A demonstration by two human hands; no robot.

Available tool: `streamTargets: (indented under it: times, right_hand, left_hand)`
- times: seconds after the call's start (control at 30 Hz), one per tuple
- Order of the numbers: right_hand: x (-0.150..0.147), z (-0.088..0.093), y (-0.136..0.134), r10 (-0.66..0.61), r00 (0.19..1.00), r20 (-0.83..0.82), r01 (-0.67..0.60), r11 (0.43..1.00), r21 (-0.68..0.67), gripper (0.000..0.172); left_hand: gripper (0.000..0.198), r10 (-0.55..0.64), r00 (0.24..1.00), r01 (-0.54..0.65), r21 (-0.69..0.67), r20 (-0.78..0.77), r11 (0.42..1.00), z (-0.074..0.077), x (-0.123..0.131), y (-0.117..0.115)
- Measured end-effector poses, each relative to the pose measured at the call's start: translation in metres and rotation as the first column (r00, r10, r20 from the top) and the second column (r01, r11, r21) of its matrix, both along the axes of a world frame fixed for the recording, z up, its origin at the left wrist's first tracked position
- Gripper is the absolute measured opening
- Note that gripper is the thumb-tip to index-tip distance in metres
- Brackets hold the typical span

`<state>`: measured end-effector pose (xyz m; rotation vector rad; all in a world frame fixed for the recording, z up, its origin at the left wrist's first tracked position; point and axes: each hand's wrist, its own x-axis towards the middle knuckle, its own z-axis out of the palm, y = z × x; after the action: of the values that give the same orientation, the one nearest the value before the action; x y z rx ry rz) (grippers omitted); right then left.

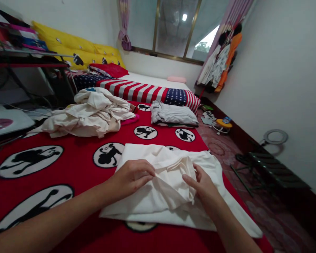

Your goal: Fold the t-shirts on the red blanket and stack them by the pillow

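A white garment (152, 207) lies partly folded on the red blanket (81, 186) in front of me, with one long part reaching out to the lower right. My left hand (135, 175) is closed, thumb and fingers pinching a fold near the garment's middle. With thumb and fingers my right hand (201, 181) grips a raised, bunched edge of the same cloth. Whether the garment is a shirt or trousers I cannot tell.
Crumpled off-white clothes (94, 112) lie heaped at the back left. Beyond the garment sits a stack of folded grey clothes (172, 112). A desk (28, 58) stands at the left. On the right floor are a dark folding chair (279, 170) and a yellow stool (223, 123).
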<state>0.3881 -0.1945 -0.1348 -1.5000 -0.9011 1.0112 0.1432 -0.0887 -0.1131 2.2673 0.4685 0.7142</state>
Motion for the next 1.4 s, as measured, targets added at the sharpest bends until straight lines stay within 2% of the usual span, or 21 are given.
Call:
streamTargets:
  times: [0.07, 0.17, 0.33, 0.4, 0.5, 0.57, 0.6, 0.67, 0.77, 0.8, 0.9, 0.97, 1.0, 1.07, 1.17, 1.23, 1.3, 1.4]
  right_hand:
    - [-0.001, -0.004, 0.006, -0.017, 0.989, 0.150, 0.015, 1.000, 0.018, 0.076]
    - [-0.004, -0.001, 0.014, -0.023, 0.909, 0.416, 0.001, 0.999, 0.055, 0.075]
    - [-0.018, 0.019, 0.008, -0.098, 0.740, 0.665, -0.012, 0.987, 0.159, 0.057]
    - [-0.028, 0.025, 0.002, -0.098, 0.637, 0.765, -0.086, 0.977, 0.197, 0.047]
    - [-0.044, 0.027, -0.005, -0.074, 0.440, 0.895, -0.212, 0.960, 0.184, 0.035]
    - [-0.051, 0.025, -0.007, -0.033, 0.371, 0.928, -0.294, 0.944, 0.151, 0.019]
    - [-0.051, 0.024, -0.008, -0.026, 0.378, 0.925, -0.316, 0.936, 0.156, 0.010]
    - [-0.047, 0.024, -0.010, -0.058, 0.476, 0.878, -0.292, 0.931, 0.220, 0.007]
    - [-0.028, 0.026, -0.018, -0.138, 0.645, 0.751, -0.130, 0.949, 0.286, 0.012]
    - [-0.020, 0.026, -0.021, -0.132, 0.673, 0.728, -0.089, 0.962, 0.257, 0.015]
    - [0.004, 0.022, -0.027, -0.003, 0.708, 0.707, -0.055, 0.997, 0.060, 0.025]
    - [0.013, 0.020, -0.028, 0.023, 0.699, 0.715, -0.022, 1.000, -0.010, 0.027]
    - [0.015, 0.020, -0.027, -0.001, 0.684, 0.730, 0.001, 1.000, 0.001, 0.026]
    - [0.015, 0.023, -0.022, -0.086, 0.642, 0.762, 0.031, 0.996, 0.087, 0.021]
    - [0.010, 0.032, -0.006, -0.129, 0.576, 0.807, -0.060, 0.978, 0.200, 0.013]
    - [0.008, 0.034, 0.009, -0.103, 0.509, 0.855, -0.133, 0.971, 0.196, 0.012]
    - [0.008, 0.032, 0.025, -0.050, 0.451, 0.891, -0.177, 0.974, 0.143, 0.020]
    - [0.013, 0.028, 0.046, 0.054, 0.431, 0.901, -0.222, 0.974, 0.048, 0.027]
  left_hand:
    - [0.018, 0.119, 0.993, -0.117, 0.100, -0.008, 0.988, -0.010, -0.011, 0.008]
    - [0.022, 0.268, 0.961, -0.246, 0.248, -0.061, 0.937, -0.020, -0.023, 0.016]
    - [0.040, 0.286, 0.927, -0.170, 0.409, -0.242, 0.897, -0.032, -0.026, 0.009]
    - [0.048, 0.294, 0.913, -0.145, 0.451, -0.281, 0.880, -0.034, -0.024, 0.004]
    - [0.054, 0.282, 0.910, -0.116, 0.469, -0.303, 0.875, -0.036, -0.024, 0.002]
    - [0.056, 0.273, 0.915, -0.109, 0.469, -0.296, 0.877, -0.037, -0.026, 0.002]
    - [0.057, 0.267, 0.919, -0.107, 0.468, -0.290, 0.877, -0.038, -0.027, 0.003]
    - [0.059, 0.247, 0.926, -0.092, 0.463, -0.285, 0.881, -0.039, -0.030, 0.003]
    - [0.062, 0.201, 0.930, -0.048, 0.441, -0.308, 0.896, -0.038, -0.034, 0.003]
    - [0.063, 0.184, 0.930, -0.033, 0.428, -0.318, 0.903, -0.036, -0.035, 0.002]
    - [0.065, 0.121, 0.937, 0.009, 0.368, -0.327, 0.930, -0.027, -0.035, -0.005]
    - [0.063, 0.050, 0.946, 0.060, 0.322, -0.321, 0.945, -0.019, -0.033, -0.013]
    - [0.061, 0.007, 0.948, 0.094, 0.299, -0.319, 0.949, -0.016, -0.032, -0.018]
    - [0.050, -0.072, 0.947, 0.162, 0.270, -0.315, 0.949, -0.012, -0.028, -0.027]
    - [0.032, -0.136, 0.946, 0.218, 0.267, -0.295, 0.939, -0.011, -0.022, -0.037]
    - [0.026, -0.151, 0.949, 0.228, 0.271, -0.275, 0.935, -0.014, -0.020, -0.040]
    - [0.024, -0.164, 0.954, 0.232, 0.270, -0.253, 0.934, -0.017, -0.018, -0.041]
    - [0.034, -0.179, 0.955, 0.238, 0.255, -0.235, 0.937, -0.020, -0.018, -0.040]
